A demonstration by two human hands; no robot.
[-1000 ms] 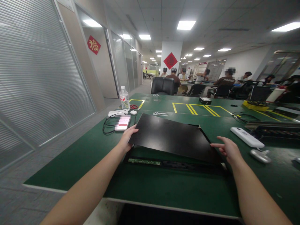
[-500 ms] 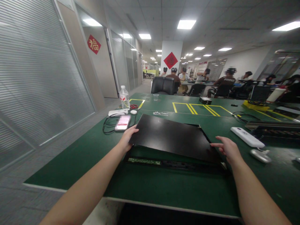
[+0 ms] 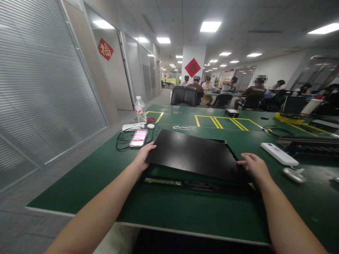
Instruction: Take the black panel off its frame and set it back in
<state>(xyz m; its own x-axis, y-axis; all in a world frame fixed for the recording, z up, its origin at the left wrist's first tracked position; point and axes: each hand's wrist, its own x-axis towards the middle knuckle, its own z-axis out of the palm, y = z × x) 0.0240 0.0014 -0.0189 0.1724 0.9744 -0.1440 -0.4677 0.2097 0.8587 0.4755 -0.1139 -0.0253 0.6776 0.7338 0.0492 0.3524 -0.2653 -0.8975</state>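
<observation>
A thin, glossy black panel point(image 3: 193, 153), like a flat display screen, lies tilted over a black frame point(image 3: 212, 187) on the green table. Along the frame's near side runs a green circuit board strip point(image 3: 162, 182). My left hand point(image 3: 144, 155) grips the panel's left edge, thumb on top and the other fingers hidden beneath. At the right edge is my right hand point(image 3: 255, 167), its fingers stretched out and apart, one fingertip touching or almost touching the panel's rim. The panel's near edge sits above the frame, with green tabletop showing between them.
Left of the panel are a phone point(image 3: 139, 138), a black cable point(image 3: 119, 144), a water bottle point(image 3: 140, 110) and red-handled scissors point(image 3: 150, 119). A white power bank point(image 3: 279, 154) and a silver device point(image 3: 293, 175) lie on the right. Several people sit at tables behind.
My right hand's fingers have shifted slightly at the panel's right edge, the upper finger now a little further left. The panel and my left hand have hardly moved.
</observation>
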